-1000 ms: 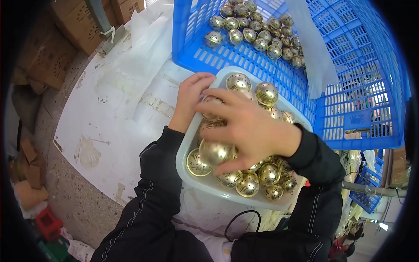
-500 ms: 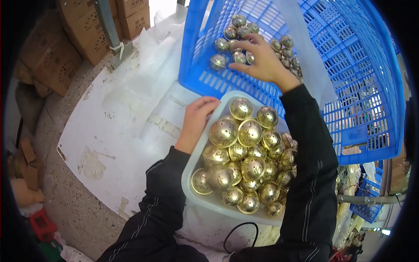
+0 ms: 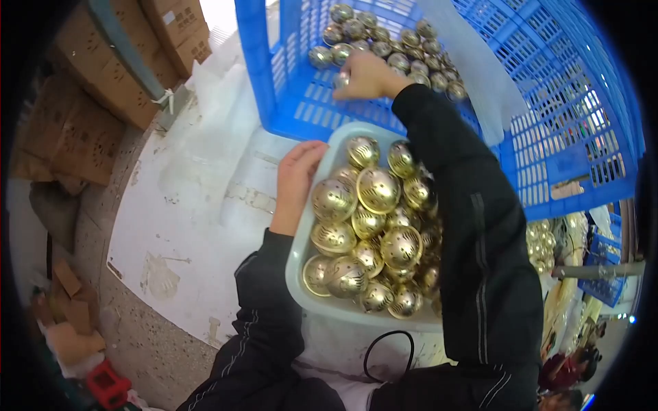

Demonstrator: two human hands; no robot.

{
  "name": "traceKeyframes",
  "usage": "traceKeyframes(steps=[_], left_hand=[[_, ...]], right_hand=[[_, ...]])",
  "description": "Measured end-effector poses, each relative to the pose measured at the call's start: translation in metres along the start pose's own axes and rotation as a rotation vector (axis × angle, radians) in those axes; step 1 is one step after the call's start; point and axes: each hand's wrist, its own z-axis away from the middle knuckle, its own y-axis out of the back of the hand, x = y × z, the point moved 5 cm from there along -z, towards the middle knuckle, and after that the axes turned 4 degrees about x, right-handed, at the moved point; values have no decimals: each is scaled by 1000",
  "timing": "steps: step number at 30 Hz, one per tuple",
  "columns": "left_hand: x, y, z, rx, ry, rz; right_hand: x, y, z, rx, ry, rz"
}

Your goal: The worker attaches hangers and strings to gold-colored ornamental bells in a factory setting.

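A pale plastic tub point(image 3: 296, 277) heaped with shiny gold patterned balls point(image 3: 379, 190) sits in front of me. My left hand point(image 3: 299, 175) holds the tub's left rim near its far corner, fingers together. Beyond the tub, a blue slatted crate point(image 3: 301, 113) lies with its open side toward me, several smaller silvery-gold balls point(image 3: 353, 29) inside. My right hand point(image 3: 370, 77) reaches into it, curled, with a small ball point(image 3: 340, 81) partly showing at its fingertips. My right sleeve hides part of the tub's right side.
A white worktop point(image 3: 185, 233) with torn, worn patches lies to the left, with translucent film point(image 3: 212, 130) on it. Cardboard boxes point(image 3: 116, 55) stand at the far left. A clear plastic sheet point(image 3: 473, 68) hangs across the crate. A red plastic object point(image 3: 108, 385) is low at left.
My right hand's spread fingers have drawn together around a small ball. More balls in the crate show now. The whole view has shifted, and my left hand stays at the tub's rim.
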Motion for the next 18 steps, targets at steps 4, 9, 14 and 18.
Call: traceKeyframes(steps=[4,9,14,18], left_hand=[[8,11,2,-22,-8,-2],[1,12,-2,-44,-26,0],[2,7,3,-65,11,42],[-4,12,-3,-79,15,54]], right_hand=[[-50,88,25,-74,77,-71],[-122,157,130,-111,354,-311],[-162,159,215,-163,237,-377],[-191,147,255,-159,178,-293]])
